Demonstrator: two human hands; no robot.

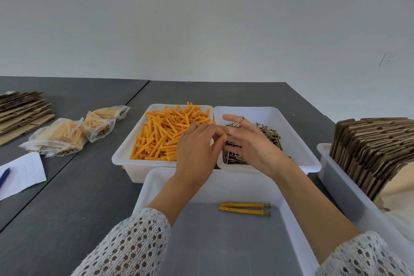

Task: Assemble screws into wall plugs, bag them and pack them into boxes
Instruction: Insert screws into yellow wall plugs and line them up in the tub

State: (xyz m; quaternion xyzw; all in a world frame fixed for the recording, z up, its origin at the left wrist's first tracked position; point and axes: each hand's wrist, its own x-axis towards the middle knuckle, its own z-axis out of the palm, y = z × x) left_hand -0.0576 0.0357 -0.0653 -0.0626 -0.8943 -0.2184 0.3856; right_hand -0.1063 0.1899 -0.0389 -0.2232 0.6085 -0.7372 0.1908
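My left hand (195, 152) hovers over the seam between the two far trays and pinches an orange wall plug (224, 135) at its fingertips. My right hand (248, 143) meets it there, thumb and a finger at the screw head in that plug, while a spare screw (238, 122) is held between its outstretched fingers. The left tray (125, 154) is heaped with orange plugs (161, 134). The right tray (298, 141) holds loose screws (266, 133). In the near tray (152, 186) lie two plugs with screws in them (244, 209).
Several filled clear bags (67, 134) lie on the dark table at left, beside flat cardboard (20, 112) and a paper sheet with a pen (20, 172). A white bin of folded cardboard boxes (371, 152) stands at the right edge.
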